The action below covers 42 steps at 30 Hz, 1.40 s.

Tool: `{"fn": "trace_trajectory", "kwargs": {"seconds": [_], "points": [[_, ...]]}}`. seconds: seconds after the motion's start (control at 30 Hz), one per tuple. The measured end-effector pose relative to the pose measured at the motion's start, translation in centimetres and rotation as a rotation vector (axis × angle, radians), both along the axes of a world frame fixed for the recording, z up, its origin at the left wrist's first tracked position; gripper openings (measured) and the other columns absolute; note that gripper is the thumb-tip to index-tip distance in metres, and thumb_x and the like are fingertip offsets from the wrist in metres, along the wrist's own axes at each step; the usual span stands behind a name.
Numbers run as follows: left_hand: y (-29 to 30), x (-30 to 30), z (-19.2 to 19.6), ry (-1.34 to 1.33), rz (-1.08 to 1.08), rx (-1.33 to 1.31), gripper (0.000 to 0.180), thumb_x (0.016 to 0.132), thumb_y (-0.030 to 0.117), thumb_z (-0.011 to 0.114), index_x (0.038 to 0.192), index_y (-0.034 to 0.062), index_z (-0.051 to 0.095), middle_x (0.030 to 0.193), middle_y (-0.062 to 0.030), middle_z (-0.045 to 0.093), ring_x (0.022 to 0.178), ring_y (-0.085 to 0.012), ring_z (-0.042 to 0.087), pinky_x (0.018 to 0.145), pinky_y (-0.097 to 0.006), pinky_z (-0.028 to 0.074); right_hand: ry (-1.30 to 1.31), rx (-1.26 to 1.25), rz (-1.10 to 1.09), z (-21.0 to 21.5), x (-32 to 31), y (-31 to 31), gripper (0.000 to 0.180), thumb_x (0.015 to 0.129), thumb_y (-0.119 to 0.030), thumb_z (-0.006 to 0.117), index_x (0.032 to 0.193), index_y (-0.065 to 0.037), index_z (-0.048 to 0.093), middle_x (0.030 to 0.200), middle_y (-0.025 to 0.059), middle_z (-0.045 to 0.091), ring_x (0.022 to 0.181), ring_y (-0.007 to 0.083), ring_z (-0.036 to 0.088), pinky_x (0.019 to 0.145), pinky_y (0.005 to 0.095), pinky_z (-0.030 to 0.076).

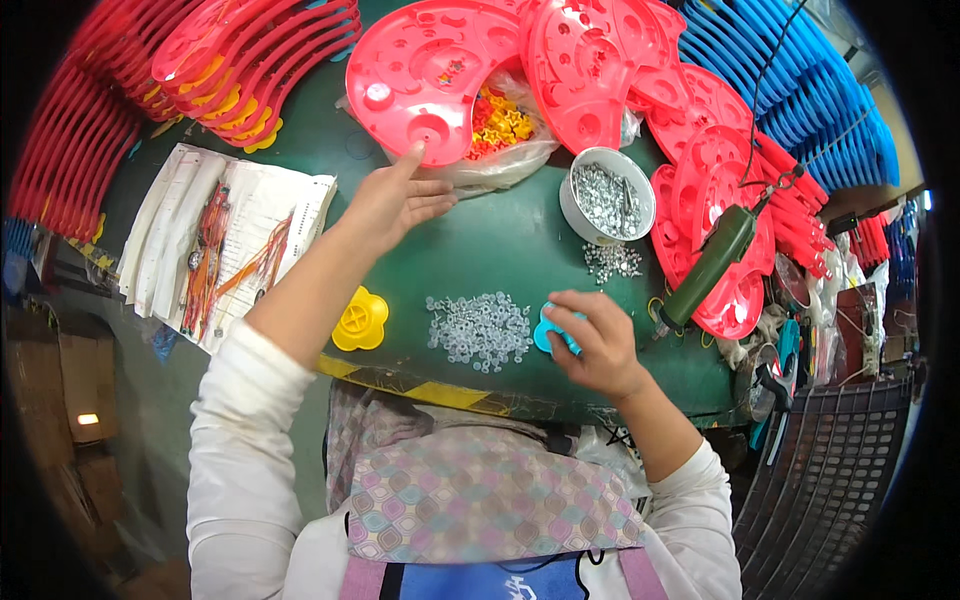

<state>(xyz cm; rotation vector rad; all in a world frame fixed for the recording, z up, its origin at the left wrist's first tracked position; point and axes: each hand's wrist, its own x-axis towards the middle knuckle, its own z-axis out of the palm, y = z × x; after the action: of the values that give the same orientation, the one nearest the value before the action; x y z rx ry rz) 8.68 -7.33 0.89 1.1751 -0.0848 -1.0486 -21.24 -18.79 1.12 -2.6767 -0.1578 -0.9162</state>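
My left hand [398,205] reaches forward with its fingers stretched out, the fingertips at the near edge of a red moulded plastic panel [405,45]; it grips nothing that I can see. At the front of the green table, my right hand [602,348] has its fingers curled on a light-blue flower-shaped plastic piece [552,328], which they partly cover. Just left of that piece lies a pile of small clear plastic parts [478,333]. A yellow flower-shaped piece [360,321] sits farther left, close to the front edge.
A white bowl [572,222] of small metal parts stands beyond my right hand, with loose screws [612,262] before it. A green electric screwdriver [712,265] hangs at the right over stacked red panels. Papers with wire bundles [210,250] lie left. A bag [505,170] holds yellow and red pieces.
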Motion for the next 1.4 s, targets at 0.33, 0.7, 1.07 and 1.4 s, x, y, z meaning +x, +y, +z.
{"fn": "trace_trajectory", "kwargs": {"seconds": [0.33, 0.7, 1.07, 1.4], "points": [[8.0, 0.7, 2.2, -0.009, 0.151, -0.187, 0.049, 0.101, 0.029, 0.051, 0.133, -0.0088, 0.053, 0.124, -0.0319, 0.067, 0.108, -0.0404, 0.071, 0.09, -0.042, 0.06, 0.039, 0.218, -0.151, -1.0, -2.7, 0.0, 0.031, 0.079, -0.002, 0.076, 0.109, -0.003, 0.07, 0.102, 0.0137, 0.07, 0.081, 0.0312, 0.07, 0.071, 0.035, 0.059], [22.1, -5.0, 0.7, -0.173, 0.067, 0.035, 0.045, 0.1, 0.011, 0.049, 0.14, -0.0097, 0.045, 0.133, -0.0215, 0.063, 0.113, -0.0299, 0.07, 0.094, -0.039, 0.061, 0.121, 1.556, 0.0, 5.6, 2.1, -1.1, 0.069, 0.099, -0.016, 0.065, 0.157, -0.004, 0.029, 0.146, 0.0147, 0.052, 0.127, 0.025, 0.06, 0.102, 0.043, 0.053], [17.7, -6.8, -0.6, -0.834, 0.063, 0.289, 0.053, 0.095, 0.008, 0.071, 0.142, -0.0032, 0.049, 0.128, -0.0132, 0.065, 0.114, -0.0213, 0.064, 0.101, -0.034, 0.05, 0.398, 1.523, -0.241, 3.3, -3.1, -0.4, 0.07, 0.088, 0.001, 0.07, 0.151, 0.002, 0.041, 0.13, 0.009, 0.064, 0.117, 0.0181, 0.063, 0.105, 0.036, 0.05], [16.9, -6.9, -1.9, -1.054, -0.086, 0.522, 0.037, 0.09, 0.008, 0.073, 0.121, -0.0039, 0.058, 0.112, -0.0181, 0.07, 0.1, -0.0268, 0.068, 0.09, -0.038, 0.053, 0.34, 0.965, -0.502, -2.1, -3.0, -0.3, 0.049, 0.088, -0.006, 0.071, 0.131, 0.004, 0.051, 0.113, 0.025, 0.071, 0.106, 0.0364, 0.071, 0.092, 0.0406, 0.055]]}}
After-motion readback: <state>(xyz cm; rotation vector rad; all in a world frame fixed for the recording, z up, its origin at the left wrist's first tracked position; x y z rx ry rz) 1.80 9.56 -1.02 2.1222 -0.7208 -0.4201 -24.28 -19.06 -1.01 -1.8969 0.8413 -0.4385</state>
